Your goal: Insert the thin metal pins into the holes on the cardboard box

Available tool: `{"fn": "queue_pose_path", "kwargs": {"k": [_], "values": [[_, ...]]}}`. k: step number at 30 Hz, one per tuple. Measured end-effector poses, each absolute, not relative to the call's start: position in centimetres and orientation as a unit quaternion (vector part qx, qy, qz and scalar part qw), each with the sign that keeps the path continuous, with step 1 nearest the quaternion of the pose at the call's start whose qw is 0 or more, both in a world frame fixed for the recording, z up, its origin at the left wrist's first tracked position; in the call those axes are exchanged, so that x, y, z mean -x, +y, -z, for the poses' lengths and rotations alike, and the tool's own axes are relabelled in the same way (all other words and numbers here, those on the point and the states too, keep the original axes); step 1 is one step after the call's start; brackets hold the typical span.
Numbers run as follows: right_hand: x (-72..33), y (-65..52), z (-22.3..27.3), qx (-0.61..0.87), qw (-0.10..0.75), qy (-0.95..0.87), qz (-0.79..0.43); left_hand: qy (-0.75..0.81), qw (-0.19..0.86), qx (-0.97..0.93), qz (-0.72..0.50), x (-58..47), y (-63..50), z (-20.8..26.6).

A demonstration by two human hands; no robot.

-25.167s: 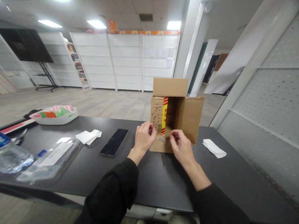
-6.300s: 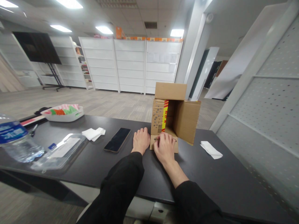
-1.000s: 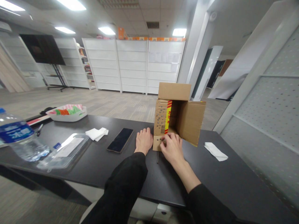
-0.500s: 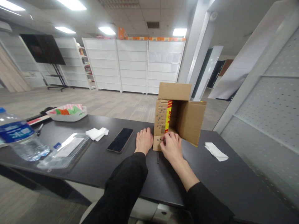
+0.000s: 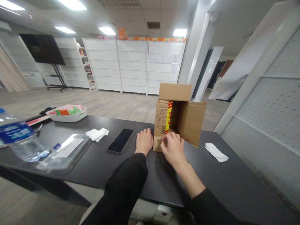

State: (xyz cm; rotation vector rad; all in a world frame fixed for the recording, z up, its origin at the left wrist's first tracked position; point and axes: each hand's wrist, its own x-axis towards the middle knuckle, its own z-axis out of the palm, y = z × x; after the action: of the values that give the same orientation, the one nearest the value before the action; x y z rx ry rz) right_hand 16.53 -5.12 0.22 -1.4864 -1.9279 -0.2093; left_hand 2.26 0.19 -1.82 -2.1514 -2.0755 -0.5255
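Note:
A cardboard box [image 5: 161,120] stands on the dark table with its opening toward me and its flaps folded out. Its near left panel carries several small grey dots or holes and a yellow and red strip. Beside its lower left edge, my left hand [image 5: 144,141] rests flat on the table, fingers forward. My right hand [image 5: 172,147] is at the box's lower front flap [image 5: 157,144], thumb and forefinger pinched together by small dark holes. Whatever is in the pinch is too small to make out. A thin dark rod [image 5: 158,158] sticks out below the flap.
Left of my hands lie a phone [image 5: 120,141], folded tissue [image 5: 97,134] and a clear plastic case [image 5: 70,153]. A water bottle [image 5: 20,137] and a white basket [image 5: 67,116] stand farther left. Another tissue [image 5: 216,152] lies at right, near a perforated partition [image 5: 272,125].
My right forearm has shifted slightly right and toward me, while the pinching fingers stay near the lower flap. My left hand and the box look unchanged.

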Motion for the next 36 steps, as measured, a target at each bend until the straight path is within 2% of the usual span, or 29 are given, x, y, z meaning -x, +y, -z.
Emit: {"fn": "queue_pose_path", "kwargs": {"k": [14, 36], "values": [[-17.9, -9.5, 1.3, 0.506, 0.373, -0.777, 0.024, -0.685, 0.041, 0.707, 0.173, -2.3, 0.2, 1.8], [-17.5, -11.4, 3.1, 0.464, 0.320, -0.826, -0.006, -0.680, 0.055, 0.712, 0.166, -2.2, 0.3, 2.0]]}}
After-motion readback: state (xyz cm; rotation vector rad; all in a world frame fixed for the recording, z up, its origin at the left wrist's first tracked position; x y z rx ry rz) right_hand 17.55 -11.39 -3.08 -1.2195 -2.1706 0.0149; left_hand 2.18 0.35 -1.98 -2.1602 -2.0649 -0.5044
